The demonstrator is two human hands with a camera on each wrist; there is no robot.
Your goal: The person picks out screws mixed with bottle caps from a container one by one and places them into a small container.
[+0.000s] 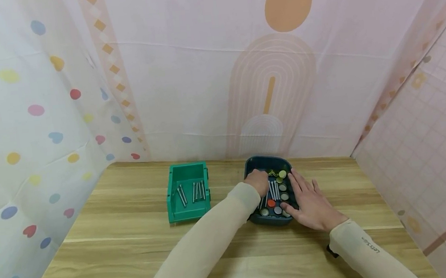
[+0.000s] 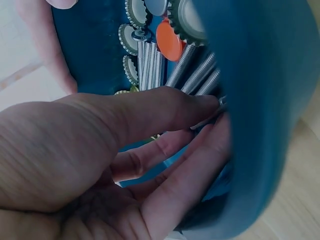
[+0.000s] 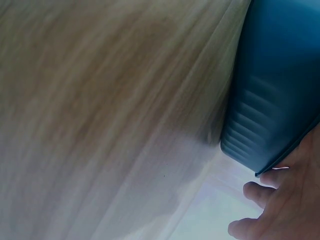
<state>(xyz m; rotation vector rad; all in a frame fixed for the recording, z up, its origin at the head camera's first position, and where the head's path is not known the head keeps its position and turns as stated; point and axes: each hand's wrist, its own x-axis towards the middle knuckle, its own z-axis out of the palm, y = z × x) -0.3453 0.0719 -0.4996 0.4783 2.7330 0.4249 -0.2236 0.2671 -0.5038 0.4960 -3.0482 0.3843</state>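
A dark blue bin (image 1: 273, 221) stands right of the table's middle, with several bottle caps (image 1: 283, 187), an orange disc (image 2: 169, 40) and several metal bolts (image 2: 150, 65) inside. My left hand (image 1: 257, 182) reaches into its left side. In the left wrist view, my left thumb and a finger pinch a bolt (image 2: 206, 120) near the bin wall; the fingers partly hide it. My right hand (image 1: 313, 204) rests on the bin's right rim, fingers extended and thumb over the inside. The right wrist view has that hand (image 3: 295, 195) beside the bin's outer wall (image 3: 270, 100).
A green bin (image 1: 190, 214) stands to the left on the wooden table (image 1: 128, 246), with several bolts (image 1: 198, 190) lying in two groups inside. Patterned curtains (image 1: 186, 93) hang behind the table and at both sides.
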